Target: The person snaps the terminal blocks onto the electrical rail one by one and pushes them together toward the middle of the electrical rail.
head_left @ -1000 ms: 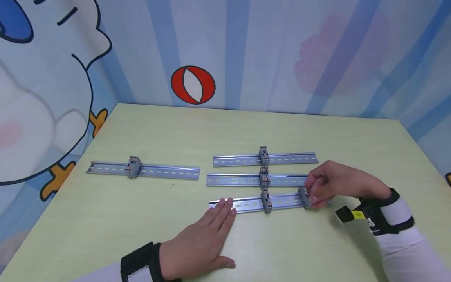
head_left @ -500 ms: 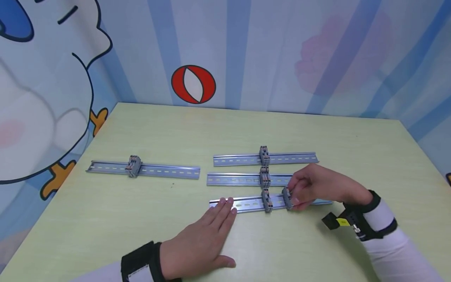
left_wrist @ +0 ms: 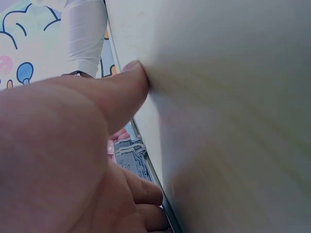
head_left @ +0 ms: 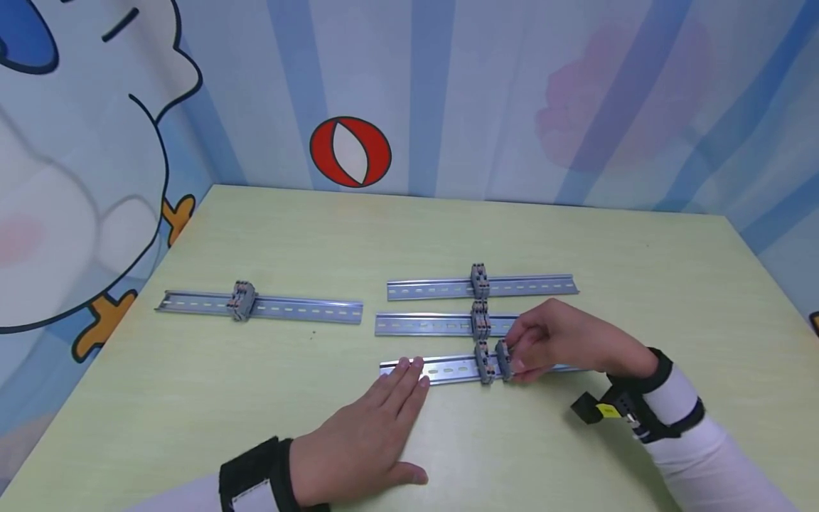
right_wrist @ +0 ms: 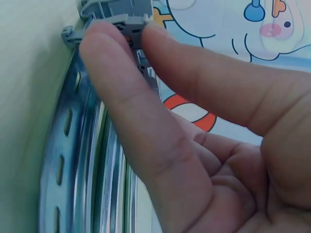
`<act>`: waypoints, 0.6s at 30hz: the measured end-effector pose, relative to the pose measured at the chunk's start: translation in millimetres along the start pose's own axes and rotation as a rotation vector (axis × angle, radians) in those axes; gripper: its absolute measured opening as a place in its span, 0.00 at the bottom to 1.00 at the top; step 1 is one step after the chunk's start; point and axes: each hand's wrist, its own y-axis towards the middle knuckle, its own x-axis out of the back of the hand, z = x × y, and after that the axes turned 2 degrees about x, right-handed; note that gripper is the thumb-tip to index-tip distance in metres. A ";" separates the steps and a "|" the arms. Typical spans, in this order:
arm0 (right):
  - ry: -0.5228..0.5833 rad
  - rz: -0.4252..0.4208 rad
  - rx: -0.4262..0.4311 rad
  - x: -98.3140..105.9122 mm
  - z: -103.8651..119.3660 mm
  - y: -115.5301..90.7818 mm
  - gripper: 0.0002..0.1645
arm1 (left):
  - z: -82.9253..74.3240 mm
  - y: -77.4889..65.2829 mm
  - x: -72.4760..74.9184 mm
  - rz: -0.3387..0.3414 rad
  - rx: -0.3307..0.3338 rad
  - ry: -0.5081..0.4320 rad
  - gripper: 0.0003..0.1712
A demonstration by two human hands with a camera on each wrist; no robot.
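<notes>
My left hand lies flat with straight fingers on the left end of the nearest DIN rail. A grey terminal block stands on that rail, pinched by my right hand between thumb and finger. Just left of it is a second grey terminal block, a narrow gap apart. In the right wrist view, the fingertips touch the pinched block, and the slotted rail runs below. The left wrist view shows my left fingertips at the rail's edge and grey blocks beyond them.
Behind lie a middle rail and a back rail, each with a terminal block near its centre. At left another rail carries grey terminal blocks. A patterned wall borders the table.
My right hand has moved left along the nearest rail with the pinched terminal block, bringing it close to the other block there. The left hand has stayed in place.
</notes>
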 end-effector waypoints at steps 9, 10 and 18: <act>0.015 -0.019 0.002 -9.8 4.1 5.7 0.18 | -0.3 1.5 4.7 0.033 0.010 -0.019 0.55; 0.023 -0.017 0.001 -10.6 4.3 6.1 0.18 | -0.3 1.7 5.0 0.034 0.010 -0.017 0.55; 0.054 -0.011 0.019 -16.2 3.7 9.9 0.20 | 2.6 2.9 5.2 0.058 0.009 -0.022 0.56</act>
